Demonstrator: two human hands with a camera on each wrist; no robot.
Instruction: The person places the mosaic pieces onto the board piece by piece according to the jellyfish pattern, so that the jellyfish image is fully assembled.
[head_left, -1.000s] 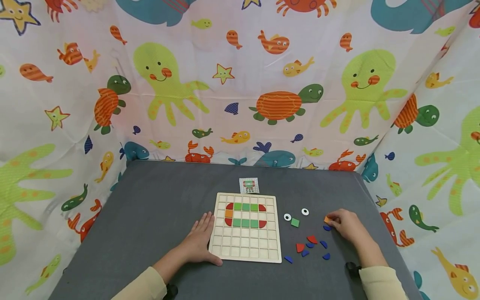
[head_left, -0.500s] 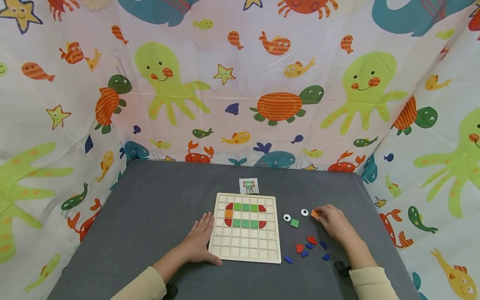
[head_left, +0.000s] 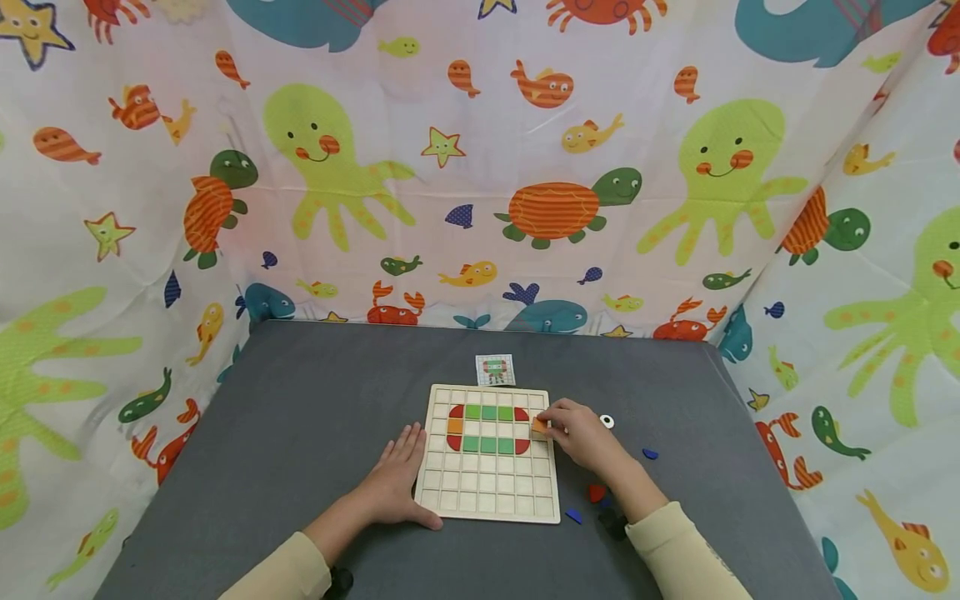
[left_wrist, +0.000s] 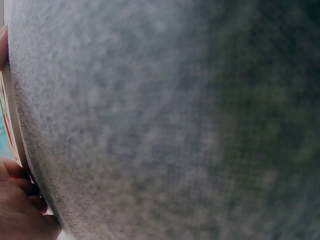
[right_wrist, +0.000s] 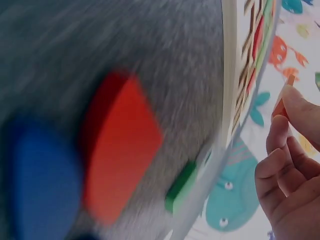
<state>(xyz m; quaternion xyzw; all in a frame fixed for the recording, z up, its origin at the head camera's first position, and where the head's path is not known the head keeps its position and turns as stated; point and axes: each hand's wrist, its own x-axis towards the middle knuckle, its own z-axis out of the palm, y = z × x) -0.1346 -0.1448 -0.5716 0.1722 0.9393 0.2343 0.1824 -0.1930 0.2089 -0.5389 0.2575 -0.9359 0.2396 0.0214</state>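
My right hand point(head_left: 588, 435) pinches an orange square tile point(head_left: 538, 427) between thumb and fingertips, over the right edge of the wooden grid board point(head_left: 487, 483). In the right wrist view the orange tile point(right_wrist: 281, 106) is held on edge above the board. Red, green and orange tiles form an outline on the board: green tiles point(head_left: 489, 445) in two rows, red rounded corners and one orange tile point(head_left: 455, 426) at left. Along the board's left edge lies my left hand point(head_left: 393, 487), fingers straight, thumb near the lower-left corner.
Behind the board is a small pattern card point(head_left: 496, 369). To the right lie a white ring point(head_left: 607, 422), a red piece point(head_left: 596, 492) and blue pieces point(head_left: 573, 516). My right arm hides other pieces; a green tile point(right_wrist: 182, 186) shows in the right wrist view.
My right hand has carried the orange tile leftward from among the loose pieces to the board's right edge. The left hand has stayed at the board.
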